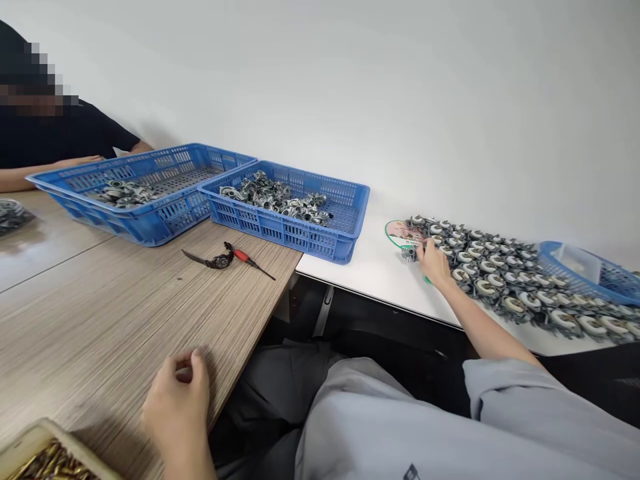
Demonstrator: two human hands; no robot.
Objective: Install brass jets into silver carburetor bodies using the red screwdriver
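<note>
At the far left, a person in a black short-sleeved top [65, 133] sits behind a wood-grained brown table [125, 293]. At its near corner, a cream plastic tub [83, 448] holds slim, shiny brass-coloured pieces. A large blue lattice-walled plastic crate [100, 219] contains a small heap of grey metal parts. The bare left hand [176, 400] is near the table's edge, fingers curled toward the thumb around a small gap; I cannot tell whether anything is inside. Beyond it lie a black strapped wristwatch [220, 261] and a red-handled screwdriver [242, 256], its dark shaft pointing rightward and toward the wearer. A second blue lattice-walled plastic crate [300, 235] holds more grey parts.

Over a smooth white table [380, 277], a grey metal fitting [408, 254] projects leftward from the right hand [434, 263], whose thumb and fingers pinch it narrowly; its long axis is too small to make out. It looks dull, lumpy and irregular. A flat round pink disc with a green rim [397, 232] lies just behind it. Rightward, dense rows of grey metal fittings with cream curved inserts [500, 267] reach a rounded blue plastic basket [550, 252].
</note>
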